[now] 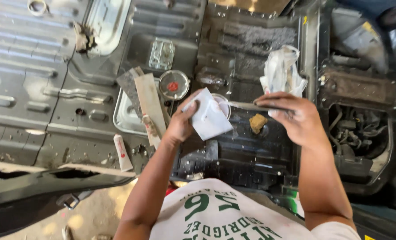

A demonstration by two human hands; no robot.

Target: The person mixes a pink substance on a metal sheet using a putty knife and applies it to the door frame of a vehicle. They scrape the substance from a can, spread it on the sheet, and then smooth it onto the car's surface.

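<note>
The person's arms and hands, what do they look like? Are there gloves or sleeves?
No gloves: the left hand and right hand are bare, with no rings or watch that I can see. Both forearms are bare too. The person wears a white short-sleeved T-shirt with green printed lettering, and a bit of white sleeve shows near the right upper arm.

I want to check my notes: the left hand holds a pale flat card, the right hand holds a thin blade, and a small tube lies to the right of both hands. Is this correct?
Not quite. The head view shows the small tube lying left of both hands, on the dark metal floor. The rest stands: the left hand holds the pale flat card, and the right hand holds the thin blade.
</note>
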